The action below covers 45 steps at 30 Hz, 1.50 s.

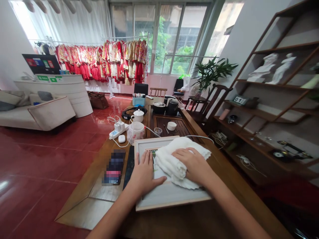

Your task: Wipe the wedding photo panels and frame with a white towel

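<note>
A picture frame (169, 204) with a light wood edge and a pale surface lies at the near end of the wooden table. On its left part rests my left hand (143, 172), fingers stretched out flat and thumb spread toward the middle. A bunched white towel (171, 156) covers much of the right half of the frame and hangs past its right side. My right hand (195, 166) presses on this towel with fingers curled over it. Most of the picture is hidden under the towel and hands; a bit of green shows beside my left fingertips.
Left of the frame lies a phone (116, 167), its screen blurred. Beyond it are a power strip (118, 130), a white charger case (122, 138), a lidded white cup (138, 115) and a plastic tub (136, 130). A tea tray (161, 124) bears a small white bowl (171, 126).
</note>
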### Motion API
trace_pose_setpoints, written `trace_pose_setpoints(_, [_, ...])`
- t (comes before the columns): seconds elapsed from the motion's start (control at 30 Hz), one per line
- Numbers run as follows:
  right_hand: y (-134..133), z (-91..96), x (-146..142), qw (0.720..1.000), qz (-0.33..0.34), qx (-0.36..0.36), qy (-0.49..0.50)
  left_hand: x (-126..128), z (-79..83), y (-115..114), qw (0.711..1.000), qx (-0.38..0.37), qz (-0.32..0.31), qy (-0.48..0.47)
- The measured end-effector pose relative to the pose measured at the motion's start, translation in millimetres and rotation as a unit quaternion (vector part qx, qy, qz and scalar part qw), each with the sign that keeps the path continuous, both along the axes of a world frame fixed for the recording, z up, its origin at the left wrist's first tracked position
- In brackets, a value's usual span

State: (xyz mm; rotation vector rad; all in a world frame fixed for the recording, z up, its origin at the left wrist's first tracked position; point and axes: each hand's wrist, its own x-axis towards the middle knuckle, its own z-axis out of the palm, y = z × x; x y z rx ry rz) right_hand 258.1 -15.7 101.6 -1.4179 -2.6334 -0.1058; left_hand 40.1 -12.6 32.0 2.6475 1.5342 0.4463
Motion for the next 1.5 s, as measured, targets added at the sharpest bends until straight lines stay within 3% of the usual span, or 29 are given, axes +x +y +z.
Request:
trace_pose_setpoints(0.2, [-7,-3.6,-12,0.998,0.053,-0.019,0.008,-2,-0.5,1,1.0,0.002,-0.013,0.013])
trace_pose_setpoints(0.43, [4,-4.3,2,1.0,0.008,0.016,-0.012,0,-0.4,0,1.0,0.002,0.0,0.011])
trace_pose_setpoints(0.63, [-3,-11.1,-8,0.997,0.073,-0.005,-0.009,-1,-2.5,0,1.0,0.013,-0.009,0.018])
trace_pose_setpoints(0.87, [6,-4.3,6,0.999,0.032,0.001,-0.01,0,-1.3,1,1.0,0.002,-0.001,0.001])
trace_pose_setpoints(1.1, [-3,-11.4,-11,0.997,0.082,-0.012,-0.008,-2,-1.8,1,1.0,0.008,-0.012,0.01])
trace_pose_setpoints(1.37, [9,-5.4,7,0.999,0.03,0.01,-0.018,1,-1.1,1,1.0,0.007,0.001,0.0])
trace_pose_setpoints(1.5, [2,-11.3,-4,0.998,0.061,0.003,-0.016,0,-3.5,2,1.0,0.015,-0.004,0.002])
